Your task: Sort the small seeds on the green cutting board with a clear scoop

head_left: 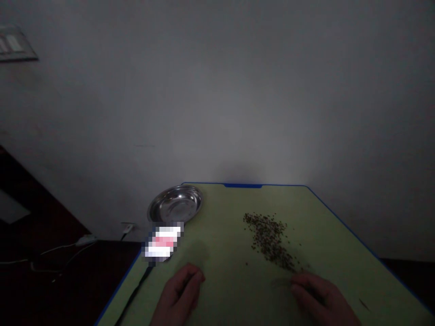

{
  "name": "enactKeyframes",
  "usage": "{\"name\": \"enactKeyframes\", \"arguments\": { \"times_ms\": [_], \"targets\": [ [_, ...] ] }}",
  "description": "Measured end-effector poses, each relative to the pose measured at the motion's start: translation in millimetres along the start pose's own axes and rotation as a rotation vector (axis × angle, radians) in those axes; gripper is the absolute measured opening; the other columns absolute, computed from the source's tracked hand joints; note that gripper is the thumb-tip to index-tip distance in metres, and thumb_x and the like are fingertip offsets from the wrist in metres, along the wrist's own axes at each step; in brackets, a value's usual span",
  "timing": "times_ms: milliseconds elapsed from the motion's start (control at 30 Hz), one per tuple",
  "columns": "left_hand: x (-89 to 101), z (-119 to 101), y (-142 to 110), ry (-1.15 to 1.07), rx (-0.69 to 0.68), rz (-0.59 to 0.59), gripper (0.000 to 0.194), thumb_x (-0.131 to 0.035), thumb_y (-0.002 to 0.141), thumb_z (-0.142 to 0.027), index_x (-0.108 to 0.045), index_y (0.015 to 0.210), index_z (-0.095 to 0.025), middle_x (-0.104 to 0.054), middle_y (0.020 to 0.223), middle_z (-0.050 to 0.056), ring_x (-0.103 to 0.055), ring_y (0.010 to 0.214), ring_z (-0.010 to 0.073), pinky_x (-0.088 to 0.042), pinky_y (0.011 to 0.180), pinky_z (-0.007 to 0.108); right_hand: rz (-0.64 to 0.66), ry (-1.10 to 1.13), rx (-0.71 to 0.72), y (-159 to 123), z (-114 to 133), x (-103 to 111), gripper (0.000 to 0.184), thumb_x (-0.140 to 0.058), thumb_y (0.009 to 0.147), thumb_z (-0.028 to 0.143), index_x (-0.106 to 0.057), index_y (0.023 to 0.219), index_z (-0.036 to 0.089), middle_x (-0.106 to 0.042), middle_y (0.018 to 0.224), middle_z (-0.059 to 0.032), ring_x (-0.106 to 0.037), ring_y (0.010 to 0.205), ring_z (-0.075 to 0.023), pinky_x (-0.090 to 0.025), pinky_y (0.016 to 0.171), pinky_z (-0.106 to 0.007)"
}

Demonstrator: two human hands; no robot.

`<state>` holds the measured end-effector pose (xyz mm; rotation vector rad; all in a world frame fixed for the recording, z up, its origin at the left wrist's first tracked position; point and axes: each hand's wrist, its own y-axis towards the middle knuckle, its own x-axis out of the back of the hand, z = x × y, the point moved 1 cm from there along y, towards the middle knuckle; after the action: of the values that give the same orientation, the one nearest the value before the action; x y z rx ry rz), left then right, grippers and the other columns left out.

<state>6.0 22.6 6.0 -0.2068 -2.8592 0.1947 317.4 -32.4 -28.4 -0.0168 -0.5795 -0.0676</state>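
Observation:
A loose pile of small dark-brown and paler bits, like seeds or beans point(270, 240), lies spread on the pale green tabletop point(220, 235). At the pile's near end is my right hand point(322, 296), its thumb and fingers pinched together; whatever they may hold is hidden. My left hand point(180, 294) rests low over the left part of the table, fingers curled in against the thumb, and I cannot see anything between them. A shallow shiny metal bowl point(176, 206) stands at the far left of the table.
Beside the bowl, a device with a bright, pixelated screen point(163, 242) sits at the left edge, with a black cable point(136, 290) running toward me. A grey wall point(238, 99) rises behind the table. White cords point(50, 249) lie at lower left. A thin dark mark point(364, 304) is at right.

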Motion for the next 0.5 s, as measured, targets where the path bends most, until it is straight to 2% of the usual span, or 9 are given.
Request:
{"name": "enactKeyframes", "arguments": {
  "times_ms": [167,267,367,500],
  "targets": [
    [-2.0,-4.2,-1.1,0.015,0.018,-0.058,0.046,-0.061,0.074,-0.066,-0.052,0.062,-0.022,-0.042,0.053,-0.006,-0.039,0.051,0.0135,-0.031,0.049,0.024,-0.051,-0.052,0.001,-1.9,-1.8,3.6,0.03,-0.058,0.081,0.052,-0.075,0.075,0.028,-0.075,0.077,-0.0055,-0.07,0.075,-0.027,-0.057,0.067,-0.035],
    [-2.8,-10.5,-1.7,0.057,-0.045,-0.06,0.046,-0.059,0.076,-0.063,-0.048,0.058,-0.022,-0.041,0.052,-0.005,-0.038,0.05,0.0133,-0.032,0.049,0.025,-0.065,-0.02,0.013,-3.4,7.3,2.5,0.028,-0.06,0.078,0.051,-0.075,0.073,0.027,-0.075,0.075,-0.0055,-0.069,0.071,-0.0264,-0.057,0.063,-0.034],
    [-2.4,-15.5,-2.6,0.066,-0.048,-0.057,0.044,-0.058,0.076,-0.06,-0.049,0.058,-0.022,-0.041,0.053,-0.006,-0.039,0.051,0.0131,-0.032,0.049,0.024,-0.073,0.021,0.026,-4.9,19.3,0.2,0.032,-0.056,0.081,0.049,-0.071,0.065,0.026,-0.072,0.067,-0.0048,-0.066,0.062,-0.0236,-0.053,0.056,-0.033],
    [-3.0,-20.5,-4.3,0.067,-0.056,-0.039,0.042,-0.056,0.078,-0.058,-0.049,0.058,-0.022,-0.041,0.051,-0.006,-0.039,0.05,0.0128,-0.033,0.05,0.024,-0.042,0.007,0.029,-4.5,30.7,-1.2,0.03,-0.053,0.083,0.044,-0.071,0.07,0.024,-0.074,0.074,-0.0053,-0.067,0.07,-0.0236,-0.053,0.063,-0.033]
  ]
}}
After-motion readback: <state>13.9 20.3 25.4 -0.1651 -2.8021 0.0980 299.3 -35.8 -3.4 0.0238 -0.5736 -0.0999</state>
